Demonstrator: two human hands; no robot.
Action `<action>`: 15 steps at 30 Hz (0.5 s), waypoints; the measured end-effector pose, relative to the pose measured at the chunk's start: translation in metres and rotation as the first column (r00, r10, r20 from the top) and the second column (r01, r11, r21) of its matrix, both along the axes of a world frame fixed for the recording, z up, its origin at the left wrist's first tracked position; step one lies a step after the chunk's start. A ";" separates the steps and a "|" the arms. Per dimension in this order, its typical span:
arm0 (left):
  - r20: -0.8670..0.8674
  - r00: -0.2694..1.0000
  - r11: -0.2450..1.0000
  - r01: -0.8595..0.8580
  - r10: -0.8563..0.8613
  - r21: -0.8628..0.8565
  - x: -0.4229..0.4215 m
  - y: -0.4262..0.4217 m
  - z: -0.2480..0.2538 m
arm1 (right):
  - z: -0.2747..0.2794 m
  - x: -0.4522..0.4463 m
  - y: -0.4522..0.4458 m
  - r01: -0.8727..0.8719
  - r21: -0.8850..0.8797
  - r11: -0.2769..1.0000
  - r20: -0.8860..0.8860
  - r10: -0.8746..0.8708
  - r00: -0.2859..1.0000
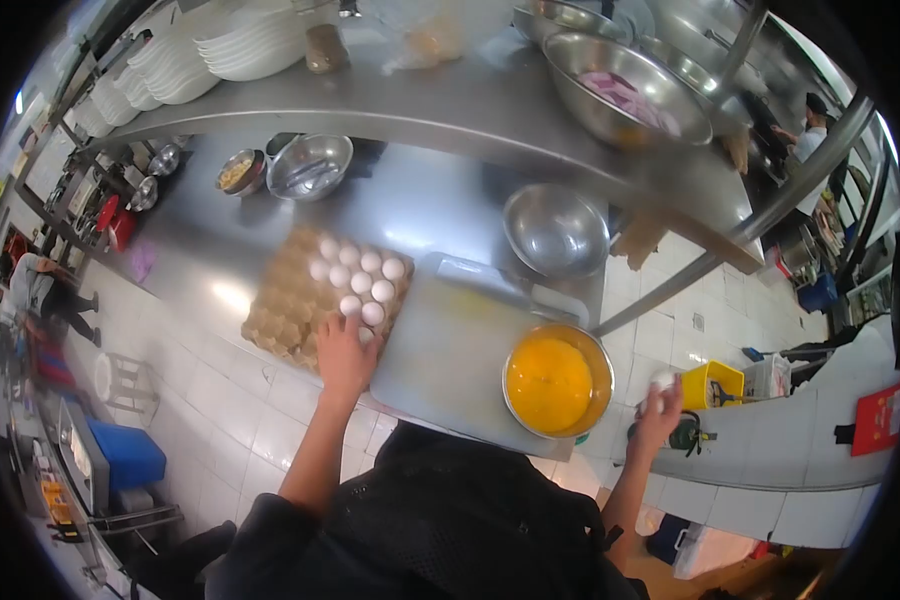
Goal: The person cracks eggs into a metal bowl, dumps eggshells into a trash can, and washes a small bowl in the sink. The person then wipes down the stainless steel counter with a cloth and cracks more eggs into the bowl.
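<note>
A brown cardboard egg tray (280,290) lies on the steel table, with several white eggs (360,281) in its right part. Over the tray's near right corner, my left hand (346,358) has its fingers curled around an egg (366,335) that still sits in its cup. My right hand (656,420) is out past the table's right edge, closed on a white eggshell (662,380); whether it is whole or broken is hard to make out. Between my hands, a steel bowl (607,398) of beaten-looking yellow egg (548,385) stands on a white cutting board (450,350).
An empty steel bowl (556,230) stands behind the board. Overhead runs a steel shelf (450,100) bearing stacked plates (250,45) and a bowl of sliced onion (625,95). To the right are a yellow bin (712,385) and a slanted metal post (660,290). Other people are farther off.
</note>
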State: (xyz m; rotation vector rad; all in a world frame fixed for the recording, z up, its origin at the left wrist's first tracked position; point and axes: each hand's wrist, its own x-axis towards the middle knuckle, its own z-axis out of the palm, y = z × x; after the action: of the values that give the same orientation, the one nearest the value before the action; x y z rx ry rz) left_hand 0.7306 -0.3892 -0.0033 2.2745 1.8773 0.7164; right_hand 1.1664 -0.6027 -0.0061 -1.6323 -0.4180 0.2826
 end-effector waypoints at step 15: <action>0.899 0.375 0.844 0.385 0.227 -0.373 0.061 0.000 0.039 | 0.031 -0.041 0.006 -0.109 0.201 0.974 -0.120 0.135 0.984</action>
State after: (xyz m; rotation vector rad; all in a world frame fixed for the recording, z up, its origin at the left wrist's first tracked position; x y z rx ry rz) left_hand 0.7916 -0.3893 0.0354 1.0903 1.1126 0.9927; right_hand 1.1257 -0.5968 0.0244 -1.3910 -0.4313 0.4278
